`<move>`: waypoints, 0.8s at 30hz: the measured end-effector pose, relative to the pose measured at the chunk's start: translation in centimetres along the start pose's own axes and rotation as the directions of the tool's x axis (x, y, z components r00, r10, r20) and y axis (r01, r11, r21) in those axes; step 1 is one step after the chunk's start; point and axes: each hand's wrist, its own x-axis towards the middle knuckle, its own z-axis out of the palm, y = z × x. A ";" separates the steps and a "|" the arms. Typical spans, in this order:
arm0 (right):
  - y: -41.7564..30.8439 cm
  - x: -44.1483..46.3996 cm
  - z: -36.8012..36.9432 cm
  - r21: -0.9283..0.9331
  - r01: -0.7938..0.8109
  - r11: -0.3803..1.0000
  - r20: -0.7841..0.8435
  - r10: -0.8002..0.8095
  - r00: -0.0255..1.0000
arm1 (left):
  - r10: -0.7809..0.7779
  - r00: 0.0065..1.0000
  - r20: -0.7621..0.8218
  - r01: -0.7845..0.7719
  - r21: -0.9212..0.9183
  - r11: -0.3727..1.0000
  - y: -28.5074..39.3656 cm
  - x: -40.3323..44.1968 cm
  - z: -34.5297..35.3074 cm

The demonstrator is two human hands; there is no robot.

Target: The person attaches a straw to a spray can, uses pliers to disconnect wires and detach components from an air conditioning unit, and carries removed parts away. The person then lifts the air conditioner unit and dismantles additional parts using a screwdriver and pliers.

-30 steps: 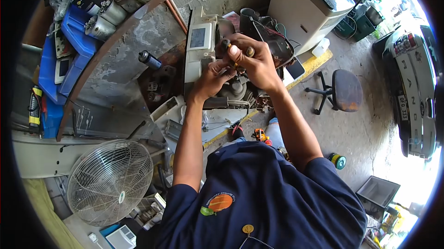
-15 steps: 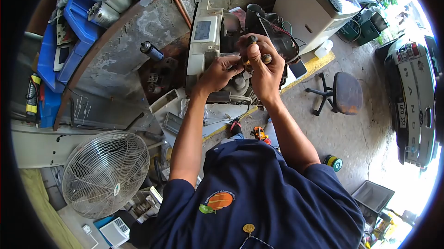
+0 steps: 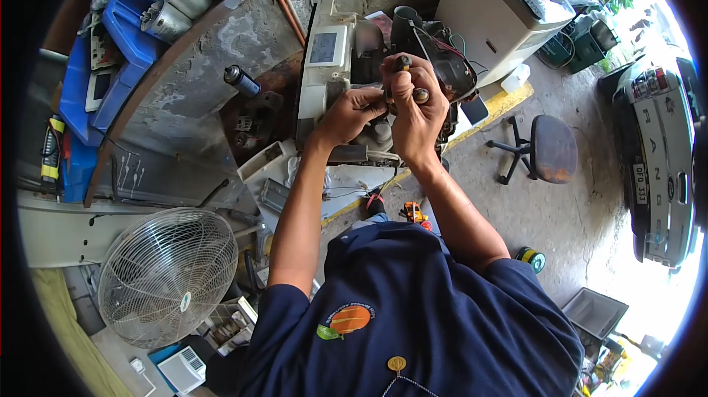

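Holding tool (image 3: 420, 95) over casing (image 3: 310, 104) of parts (image 3: 382, 133)

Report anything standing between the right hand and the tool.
Nothing visible does: the right hand is wrapped directly around the tool, whose rounded ends poke out of the grip. Its far end is hidden.

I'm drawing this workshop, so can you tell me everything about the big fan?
The fan has a round, pale cage of thin, metal-looking wires, with a small badge in the middle. Blades show through; I can't tell if they're spinning. It's at the picture's lower left, its front facing up towards the camera. Nobody is touching it.
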 end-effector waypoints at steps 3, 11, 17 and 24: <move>0.1 0.1 0.0 -0.002 0.030 1.000 0.019 -0.030 0.999 | -0.010 1.000 -0.013 0.009 -0.039 0.999 -0.2 0.1 0.1; -0.2 0.1 0.4 -0.016 -0.012 1.000 -0.010 0.012 1.000 | 0.007 1.000 -0.017 -0.008 -0.011 1.000 -0.1 0.0 0.1; 5.0 6.3 -2.7 0.538 -0.498 0.680 0.772 -0.162 0.615 | 0.059 0.998 -0.011 -0.060 -0.172 0.983 -1.1 -0.7 -0.7; 1.3 9.4 -2.2 0.290 -0.511 0.809 0.893 -0.037 0.449 | 0.094 0.992 -0.089 -0.107 -0.162 0.981 1.5 -0.5 0.7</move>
